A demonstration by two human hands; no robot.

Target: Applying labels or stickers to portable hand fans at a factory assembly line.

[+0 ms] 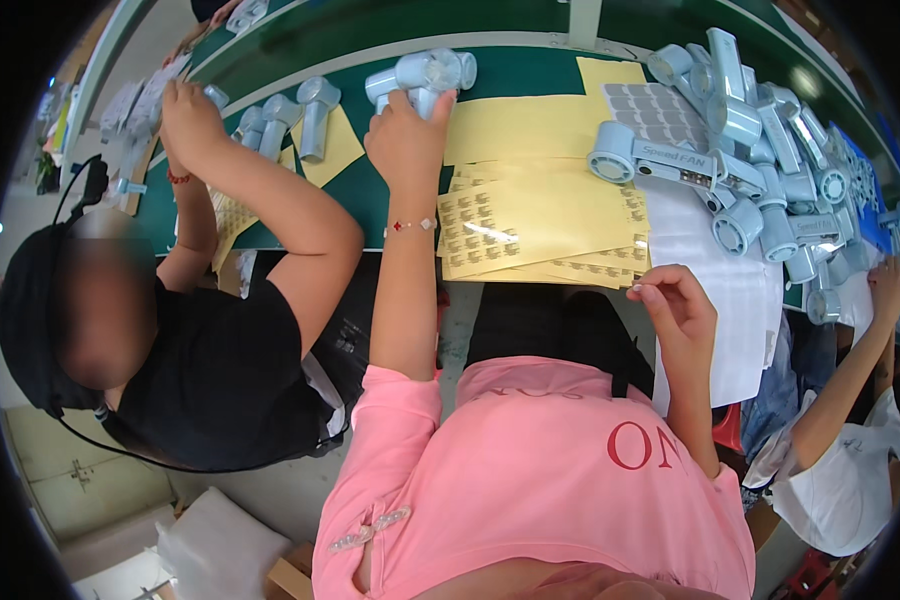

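Note:
My left hand [407, 140] reaches to the far side of the table, its fingers and thumb closed around the handle of a light blue handheld fan [410, 72]. Other fans of the same kind lie right against that one. Over the near right corner of the yellow sheets [540, 215], my right hand [682, 312] is raised with thumb and forefinger pinched together. Whatever sits between those fingertips, if anything, is too small to make out. The yellow sheets are stacked in front of me, some with rows of small dark print along their edges.
A large heap of light blue fans [760, 150] covers the right side, beside a sheet of grey labels [660, 115] and white paper [715, 290]. On the left, a co-worker in black [220, 370] works near more fans [315, 115]. Another person's hand [885, 290] is at far right.

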